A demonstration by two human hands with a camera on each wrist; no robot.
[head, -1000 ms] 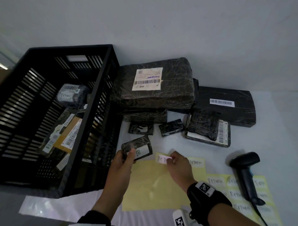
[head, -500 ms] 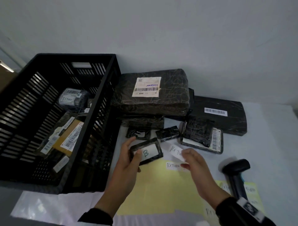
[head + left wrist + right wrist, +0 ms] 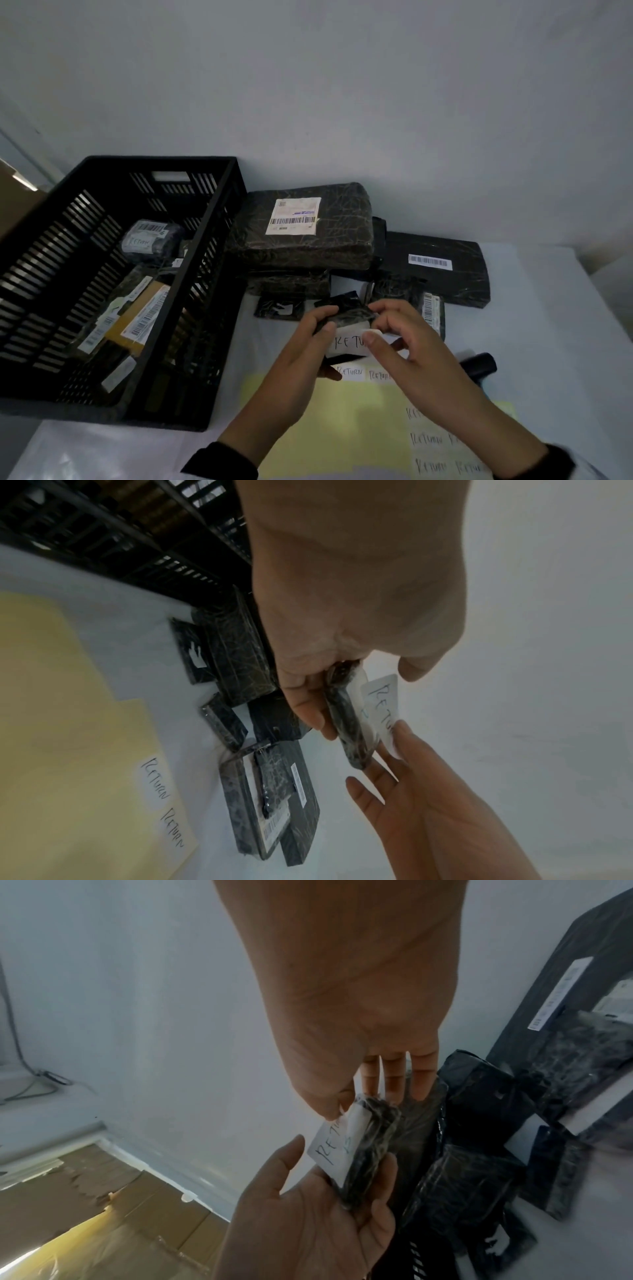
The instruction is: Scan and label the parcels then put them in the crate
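Two hands meet over the table (image 3: 548, 342) with one small parcel (image 3: 346, 317) between them. The left hand (image 3: 308, 346) grips the parcel by its edges, fingers curled behind and thumb in front, lifted clear of the table and tilted so its face turns up toward the head camera; that likely keeps the face open for labelling. The right hand (image 3: 404, 339) pinches a white sticker (image 3: 349, 344) marked RETURN at its right end; the left wrist view shows that end standing off the parcel's face, so it seems only partly stuck. Its other fingers stay loose and spread behind the parcel, probably to steady it. Just below lies the yellow sheet (image 3: 342, 418) with more RETURN stickers, near for the next peel. A scanner (image 3: 479, 365) rests at the right, partly hidden by the arm. More wrapped parcels (image 3: 308, 233) are stacked behind, beside the black crate (image 3: 205, 274) at left, which already holds several labelled ones.
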